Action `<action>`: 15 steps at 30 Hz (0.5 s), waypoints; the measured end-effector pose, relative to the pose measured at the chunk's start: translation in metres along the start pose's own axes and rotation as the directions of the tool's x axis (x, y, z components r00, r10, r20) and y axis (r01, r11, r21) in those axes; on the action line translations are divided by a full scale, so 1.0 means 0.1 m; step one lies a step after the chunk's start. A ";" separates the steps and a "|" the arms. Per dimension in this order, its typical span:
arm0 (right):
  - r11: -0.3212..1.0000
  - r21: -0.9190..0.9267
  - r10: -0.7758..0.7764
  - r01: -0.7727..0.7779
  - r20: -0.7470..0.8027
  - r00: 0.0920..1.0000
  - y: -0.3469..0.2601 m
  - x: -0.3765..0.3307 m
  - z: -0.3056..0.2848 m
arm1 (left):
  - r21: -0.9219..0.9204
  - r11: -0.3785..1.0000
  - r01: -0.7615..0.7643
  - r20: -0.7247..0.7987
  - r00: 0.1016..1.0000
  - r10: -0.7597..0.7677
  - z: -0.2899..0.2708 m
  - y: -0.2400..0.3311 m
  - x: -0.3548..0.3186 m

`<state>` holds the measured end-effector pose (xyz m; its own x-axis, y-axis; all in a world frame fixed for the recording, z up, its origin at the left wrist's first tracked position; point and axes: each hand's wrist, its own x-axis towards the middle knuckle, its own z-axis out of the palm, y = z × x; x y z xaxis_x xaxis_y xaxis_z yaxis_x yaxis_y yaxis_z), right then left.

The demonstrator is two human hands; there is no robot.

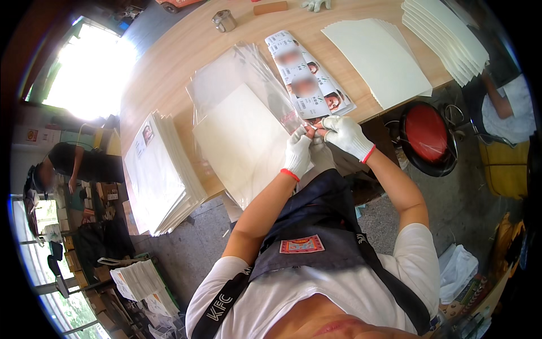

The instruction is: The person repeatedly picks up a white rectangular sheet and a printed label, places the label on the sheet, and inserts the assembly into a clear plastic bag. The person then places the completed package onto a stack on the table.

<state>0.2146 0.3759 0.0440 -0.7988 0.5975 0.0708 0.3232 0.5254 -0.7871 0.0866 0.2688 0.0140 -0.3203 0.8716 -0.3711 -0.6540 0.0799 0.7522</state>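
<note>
My left hand (pixel 297 150) and my right hand (pixel 345 138), both in white knitted gloves with red cuffs and bare fingertips, meet at the table's near edge. Their fingertips pinch together; what lies between them is too small to make out. Beneath and beside my left hand lies a white sheet (pixel 243 141), apparently in a clear plastic bag whose near end hangs over the edge. More clear plastic bags (pixel 226 73) are spread behind it. Just beyond my fingers are printed label strips (pixel 305 85) with portrait pictures.
A thick stack of bagged white sheets (pixel 158 175) stands at the left. White sheets (pixel 378 62) and a fanned stack (pixel 446 42) lie at the right. A metal mug (pixel 224 21) sits far back. A red stool (pixel 427 133) is beside the table; another person (pixel 70 161) bends at the left.
</note>
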 end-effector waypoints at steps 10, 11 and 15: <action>0.992 -0.115 0.051 -0.057 -0.062 0.997 -0.11 0.01 -0.04 | 0.153 0.988 -0.033 -0.027 0.999 0.038 0.08 0.05 -0.03; 0.987 -0.148 0.056 -0.065 -0.062 0.996 -0.10 0.02 -0.04 | 0.179 0.983 -0.037 -0.033 0.999 0.044 0.09 0.04 -0.03; 0.990 -0.085 0.113 -0.110 0.025 0.993 0.00 0.12 -0.07 | 0.324 0.938 -0.120 0.016 0.992 0.121 0.05 0.03 0.02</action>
<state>0.2086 0.3870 0.0490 -0.7696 0.6376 -0.0335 0.4514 0.5062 -0.7349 0.0869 0.2731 0.0183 -0.3867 0.8823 -0.2684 -0.3534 0.1271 0.9268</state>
